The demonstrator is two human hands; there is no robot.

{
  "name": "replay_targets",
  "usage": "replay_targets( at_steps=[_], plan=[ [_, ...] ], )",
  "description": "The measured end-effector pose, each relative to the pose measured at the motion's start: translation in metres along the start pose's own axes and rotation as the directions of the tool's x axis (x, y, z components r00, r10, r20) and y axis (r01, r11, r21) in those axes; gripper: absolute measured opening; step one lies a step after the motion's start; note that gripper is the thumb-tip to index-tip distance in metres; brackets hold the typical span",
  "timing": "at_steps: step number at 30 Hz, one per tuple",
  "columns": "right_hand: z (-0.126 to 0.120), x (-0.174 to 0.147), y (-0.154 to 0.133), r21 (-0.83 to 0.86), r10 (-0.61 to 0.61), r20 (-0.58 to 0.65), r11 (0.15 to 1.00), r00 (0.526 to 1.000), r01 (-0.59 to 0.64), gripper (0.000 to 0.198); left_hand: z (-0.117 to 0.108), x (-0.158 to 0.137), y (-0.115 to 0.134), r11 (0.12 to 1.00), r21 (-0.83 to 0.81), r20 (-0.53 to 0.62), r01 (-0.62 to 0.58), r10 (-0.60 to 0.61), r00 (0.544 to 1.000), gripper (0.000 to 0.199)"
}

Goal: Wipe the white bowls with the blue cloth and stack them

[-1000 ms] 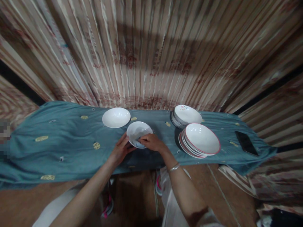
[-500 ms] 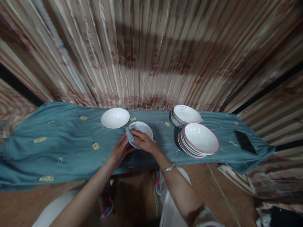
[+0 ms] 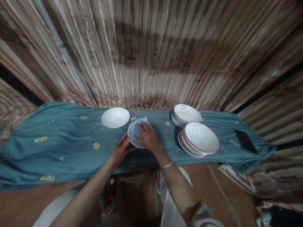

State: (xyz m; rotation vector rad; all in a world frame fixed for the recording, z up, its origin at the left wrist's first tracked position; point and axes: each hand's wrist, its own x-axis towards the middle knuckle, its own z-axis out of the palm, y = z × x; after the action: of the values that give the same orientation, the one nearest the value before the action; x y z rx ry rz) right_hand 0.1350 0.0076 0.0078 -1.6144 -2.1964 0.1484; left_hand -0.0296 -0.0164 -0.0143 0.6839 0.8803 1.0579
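Observation:
A small white plate (image 3: 135, 141) is in front of me, over the near part of the cloth-covered table. My left hand (image 3: 121, 148) grips its left rim, the thumb on top and the other fingers partly hidden. A light blue cloth (image 3: 140, 125) lies bunched against the plate's upper surface. My right hand (image 3: 148, 135) is closed on this cloth and presses it at the plate's far right side. Just beyond, to the left, a white bowl (image 3: 115, 117) sits by itself on the table.
Two stacks stand on the right: white bowls with a floral top one (image 3: 187, 114), and red-rimmed bowls (image 3: 201, 138) nearer me. A black phone (image 3: 245, 141) lies at the far right. Teal cloth (image 3: 78, 151) covers the table, and a pleated curtain (image 3: 146, 56) hangs behind it.
My right hand has moved the cloth from the plate's left side to its far right side, and more of the cloth shows. My left hand stays at the left rim.

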Motion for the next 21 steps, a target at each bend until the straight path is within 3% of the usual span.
replay_targets(
  at_steps=[5, 10, 16, 21],
  plan=[
    [-0.006, -0.006, 0.003, -0.178, 0.077, 0.032, 0.982, 0.997, -0.070, 0.042, 0.000, 0.001, 0.001, 1.000, 0.008, -0.021, 0.011, -0.011, 1.000, 0.069],
    [-0.013, -0.012, 0.008, -0.246, 0.113, 0.052, 0.964, 0.992, -0.097, 0.029, -0.002, 0.004, -0.001, 1.000, -0.016, -0.045, 0.007, -0.007, 0.999, 0.065],
    [-0.022, -0.018, 0.009, -0.213, 0.048, 0.194, 0.977, 0.980, -0.005, 0.030, -0.003, 0.005, -0.002, 1.000, -0.022, -0.034, 0.016, -0.017, 0.999, 0.063],
    [-0.022, -0.026, 0.006, -0.022, 0.031, 0.223, 0.999, 0.974, -0.026, 0.029, -0.002, 0.005, -0.002, 1.000, -0.012, -0.053, 0.003, -0.003, 0.999, 0.061]
  ],
)
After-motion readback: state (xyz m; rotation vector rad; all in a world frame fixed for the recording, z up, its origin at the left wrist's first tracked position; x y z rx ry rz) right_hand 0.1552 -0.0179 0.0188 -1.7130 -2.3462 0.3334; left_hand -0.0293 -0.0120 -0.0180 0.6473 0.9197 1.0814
